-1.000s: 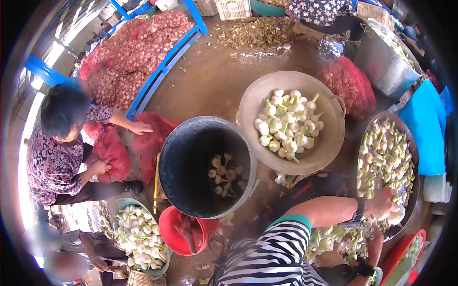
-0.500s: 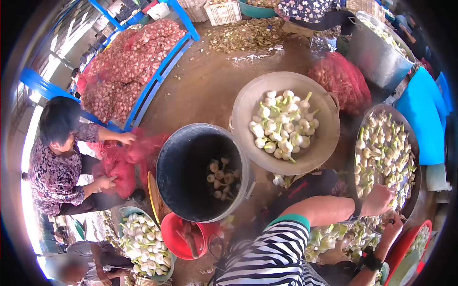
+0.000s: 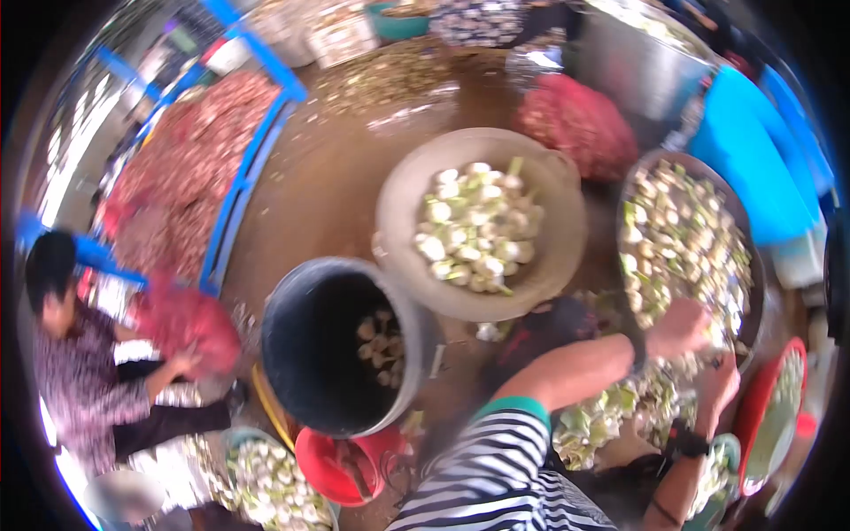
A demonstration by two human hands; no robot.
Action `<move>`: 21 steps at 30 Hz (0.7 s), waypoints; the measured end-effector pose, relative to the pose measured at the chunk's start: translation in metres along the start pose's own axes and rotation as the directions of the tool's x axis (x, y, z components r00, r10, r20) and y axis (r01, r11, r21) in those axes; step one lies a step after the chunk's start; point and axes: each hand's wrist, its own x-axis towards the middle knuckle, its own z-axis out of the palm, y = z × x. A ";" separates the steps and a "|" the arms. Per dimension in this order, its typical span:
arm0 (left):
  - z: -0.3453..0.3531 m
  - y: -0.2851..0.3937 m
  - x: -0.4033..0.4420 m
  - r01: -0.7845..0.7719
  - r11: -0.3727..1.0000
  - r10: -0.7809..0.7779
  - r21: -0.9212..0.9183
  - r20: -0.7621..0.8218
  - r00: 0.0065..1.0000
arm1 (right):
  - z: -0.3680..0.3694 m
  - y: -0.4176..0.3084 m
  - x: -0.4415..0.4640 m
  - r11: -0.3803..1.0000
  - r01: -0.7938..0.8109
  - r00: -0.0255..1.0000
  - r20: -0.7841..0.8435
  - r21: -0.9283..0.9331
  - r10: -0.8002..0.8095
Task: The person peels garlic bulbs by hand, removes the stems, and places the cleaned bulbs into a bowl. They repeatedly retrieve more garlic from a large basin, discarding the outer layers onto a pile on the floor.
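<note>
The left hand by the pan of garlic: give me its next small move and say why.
If empty, the left hand should probably dip into the pan and take one garlic bulb: it is at the pan's edge, many bulbs lie there, and the right hand is close by to help. Blur hides what either hand holds.

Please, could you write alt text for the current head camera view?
A person's left hand and right hand are close together by a pan of garlic bulbs. To the left stand a beige basin and a dark bucket; beyond, someone handles a red sack.
</note>
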 end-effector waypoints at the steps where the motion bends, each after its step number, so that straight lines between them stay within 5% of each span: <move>1: 0.000 -0.006 0.001 -0.066 0.995 0.057 -0.076 -0.116 0.992 | -0.002 0.004 0.001 0.997 0.011 1.000 0.003 0.070 -0.011; 3: -0.026 0.000 0.011 0.257 0.913 -0.223 -0.316 0.140 0.965 | 0.004 0.008 -0.004 0.998 -0.018 0.999 -0.040 0.067 0.020; 4: -0.041 0.014 0.016 0.306 0.673 -0.227 -0.674 0.205 0.952 | 0.001 0.006 -0.006 0.993 -0.114 0.987 0.107 -0.028 0.116; 6: -0.069 0.029 0.028 0.537 0.475 -0.364 -0.698 0.400 0.841 | 0.021 0.013 -0.018 0.978 -0.022 0.873 0.473 -0.208 0.120; 7: -0.076 0.031 0.030 0.525 0.315 -0.367 -0.790 0.409 0.835 | 0.027 0.009 -0.027 0.993 0.046 0.794 0.607 -0.109 0.030; 8: -0.080 0.031 0.031 0.496 0.149 -0.382 -0.855 0.413 0.827 | 0.019 0.008 -0.037 0.958 0.142 0.804 0.535 0.247 -0.257; 9: -0.081 0.029 0.031 0.495 0.126 -0.375 -0.859 0.421 0.826 | 0.008 0.002 -0.033 0.981 0.025 0.773 0.619 0.192 -0.141; 11: -0.082 0.026 0.030 0.501 0.155 -0.382 -0.852 0.415 0.826 | 0.002 0.006 -0.019 0.820 -0.051 0.906 0.372 0.570 -0.203; 12: -0.082 0.027 0.030 0.510 0.205 -0.387 -0.835 0.410 0.826 | -0.015 0.001 -0.006 0.533 -0.398 0.857 0.510 0.747 -0.074; 14: -0.075 0.030 0.029 0.531 0.283 -0.390 -0.799 0.410 0.824 | -0.060 -0.017 0.005 -0.034 -0.392 0.897 0.374 0.919 -0.235; 16: -0.066 0.034 0.028 0.551 0.348 -0.379 -0.759 0.423 0.823 | -0.049 -0.027 0.009 -0.072 -0.357 0.929 0.346 0.931 -0.133; 20: -0.045 0.042 0.022 0.518 0.285 -0.540 -0.807 0.312 0.782 | -0.049 -0.035 0.010 0.066 -0.199 0.967 0.207 0.978 -0.151; 21: -0.047 0.041 0.022 0.559 0.201 -0.538 -0.804 0.386 0.749 | -0.049 -0.038 0.010 0.065 -0.165 0.971 0.173 0.984 -0.165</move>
